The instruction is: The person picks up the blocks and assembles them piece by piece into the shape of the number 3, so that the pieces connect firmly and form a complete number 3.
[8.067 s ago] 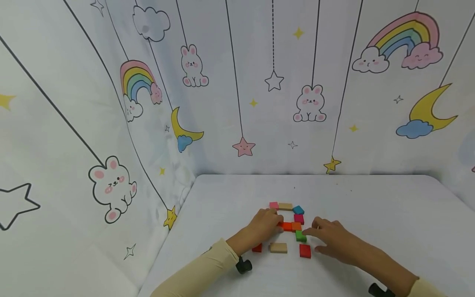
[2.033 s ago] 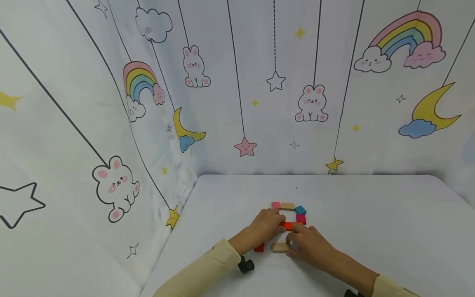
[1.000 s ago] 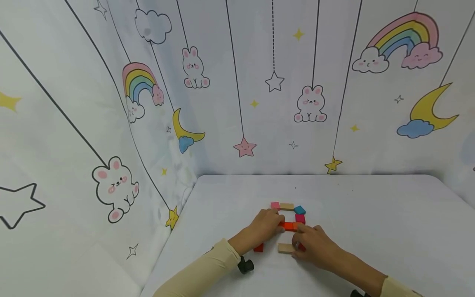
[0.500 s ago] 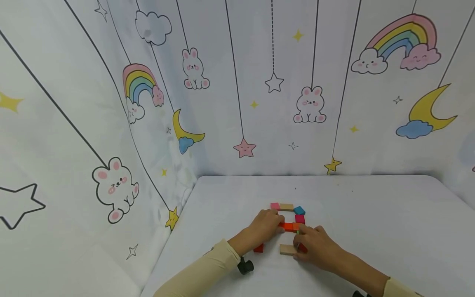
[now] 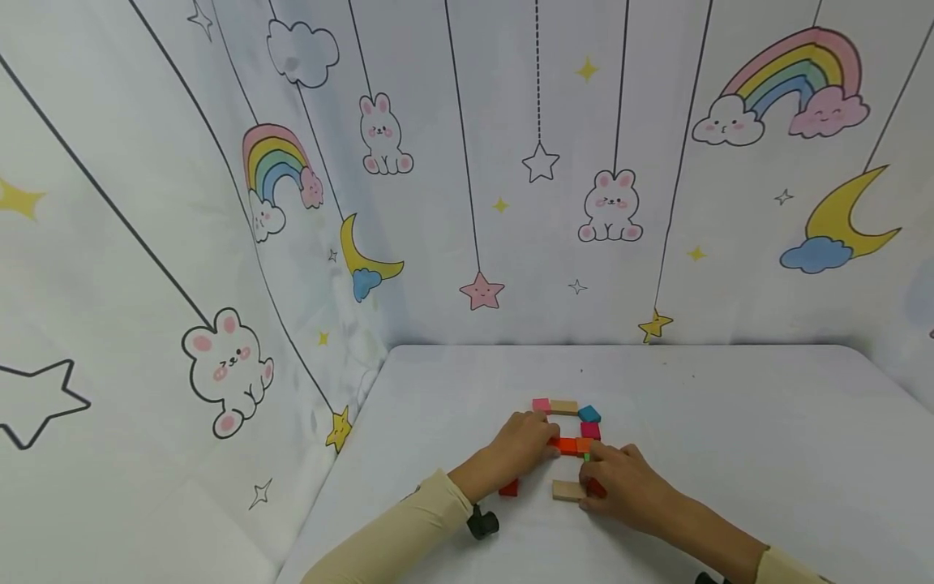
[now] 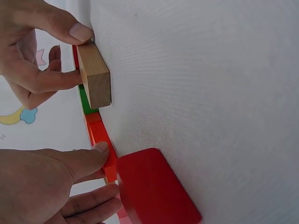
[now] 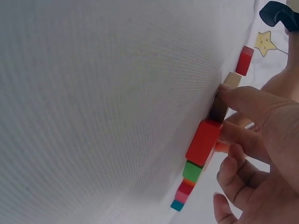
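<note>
On the white table my right hand (image 5: 627, 487) pinches a plain wooden block (image 5: 567, 490) between thumb and finger, as the left wrist view shows. The block's right end lies close to a red block (image 7: 204, 142), mostly covered by that hand in the head view. My left hand (image 5: 514, 446) pinches a red-orange block (image 6: 110, 163) with its thumb on the near side. Beside that block sits an orange one (image 5: 584, 445), then a green block (image 7: 192, 171) below it. Another red block (image 5: 509, 488) lies just below my left wrist.
A pink block (image 5: 541, 405), a second wooden block (image 5: 564, 407), a blue block (image 5: 589, 414) and a crimson block (image 5: 590, 431) curve behind my hands. A white curtain with cartoon drawings (image 5: 481, 292) stands along the table's far edge.
My right hand has gone from beside the green block to the near wooden block. Since two seconds ago that block has slid right, towards the red one. My left hand stays in place.
</note>
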The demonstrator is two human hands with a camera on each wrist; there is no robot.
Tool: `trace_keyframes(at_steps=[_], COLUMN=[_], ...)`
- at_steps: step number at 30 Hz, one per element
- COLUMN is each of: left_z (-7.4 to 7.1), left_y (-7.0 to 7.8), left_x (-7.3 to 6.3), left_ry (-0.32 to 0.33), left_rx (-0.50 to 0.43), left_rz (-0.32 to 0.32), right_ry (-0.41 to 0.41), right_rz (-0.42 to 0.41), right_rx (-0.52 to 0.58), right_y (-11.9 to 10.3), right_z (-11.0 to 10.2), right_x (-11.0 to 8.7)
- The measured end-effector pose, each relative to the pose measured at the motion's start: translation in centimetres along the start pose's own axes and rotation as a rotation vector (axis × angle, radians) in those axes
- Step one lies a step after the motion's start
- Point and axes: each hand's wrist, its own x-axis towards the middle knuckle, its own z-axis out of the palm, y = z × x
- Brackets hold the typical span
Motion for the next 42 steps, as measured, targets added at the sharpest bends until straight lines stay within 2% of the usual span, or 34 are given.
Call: trace_keyframes(at_steps=[22,28,35,42], left_z=[-0.1,-0.1,-0.7,-1.5], left_y=[-0.2,-0.4,-0.6,-0.5], left_x=[-0.2,0.2,1.1,1.7], left_ry=[-0.005,-0.018,-0.048,-0.103], left_rx=[0.02,0.028,0.057,0.072], left_rz=[0.014,0.031,0.077,0.093], right_ry=[0.002,-0.003,0.076,0.096], right_rz=[0.028,0.047,-0.011,-0.044], right_rx=[-0.021,-0.018,-0.017,-0.019], right_y=[-0.2,-0.6,-1.5,-2.8], right_z=[0.1,-0.1,-0.1,0.2], right_x=[0.0,0.0,0.2,0.5])
